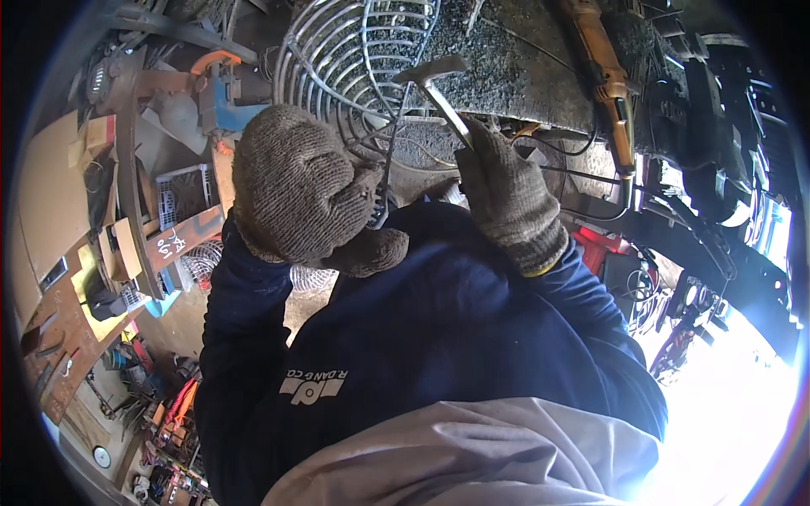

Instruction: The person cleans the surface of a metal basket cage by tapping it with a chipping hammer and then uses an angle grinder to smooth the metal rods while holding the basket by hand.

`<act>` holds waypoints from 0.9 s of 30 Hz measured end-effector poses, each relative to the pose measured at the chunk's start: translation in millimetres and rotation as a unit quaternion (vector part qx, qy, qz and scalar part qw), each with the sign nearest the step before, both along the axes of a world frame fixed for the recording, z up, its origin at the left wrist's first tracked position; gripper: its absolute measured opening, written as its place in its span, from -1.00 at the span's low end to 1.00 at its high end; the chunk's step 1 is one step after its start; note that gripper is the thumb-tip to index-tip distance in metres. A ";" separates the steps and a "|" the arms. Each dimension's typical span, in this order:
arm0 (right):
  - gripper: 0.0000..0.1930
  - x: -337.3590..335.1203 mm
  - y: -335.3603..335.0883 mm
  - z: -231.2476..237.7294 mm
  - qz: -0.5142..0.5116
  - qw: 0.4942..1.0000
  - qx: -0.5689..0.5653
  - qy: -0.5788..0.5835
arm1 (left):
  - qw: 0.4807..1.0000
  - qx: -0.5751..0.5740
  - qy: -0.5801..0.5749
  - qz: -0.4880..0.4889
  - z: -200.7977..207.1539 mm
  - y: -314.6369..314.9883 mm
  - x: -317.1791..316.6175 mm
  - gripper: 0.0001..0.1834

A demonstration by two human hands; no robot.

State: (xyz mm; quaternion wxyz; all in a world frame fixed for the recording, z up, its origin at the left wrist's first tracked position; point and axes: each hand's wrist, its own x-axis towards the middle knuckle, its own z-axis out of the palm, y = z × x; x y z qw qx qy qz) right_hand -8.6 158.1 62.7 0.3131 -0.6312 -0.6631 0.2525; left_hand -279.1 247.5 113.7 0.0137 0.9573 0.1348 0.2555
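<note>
The hands both wear brown knitted gloves. The right hand [510, 190] is closed around the pale metal handle of a hammer [437, 99]; the left hand [299, 181] is half curled beside a dark rod [393, 139], and whether its fingers grip that rod cannot be told. The wire guard [369, 59], a shallow cage of curved metal rings crossed by ribs, is just beyond the left hand, and the hammer's head is beside its right flank.

The guard looks light for its breadth, stiff along the ribs and springier across the rings; smooth metal may slide a little under knit. A rib where it crosses several rings seems the surest hold, since a single ring could bend. The hammer is probably head-heavy, best held well down its handle, as it is here.

To the right of the guard spreads the dark, gritty table [527, 80], bounded farther right by an orange power tool [613, 88]; sideways movement has most room between guard and tool. A black cable [607, 218] loops nearer the person than the guard, on its right, and could snag. Left of the guard, a blue metal fixture [240, 118] limits travel that way.
</note>
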 end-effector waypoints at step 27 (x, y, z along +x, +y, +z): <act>-0.58 3.4 4.7 12.0 0.001 0.993 -0.107 -0.051 | 1.000 0.006 0.031 0.000 -9.6 -4.2 1.8 -0.38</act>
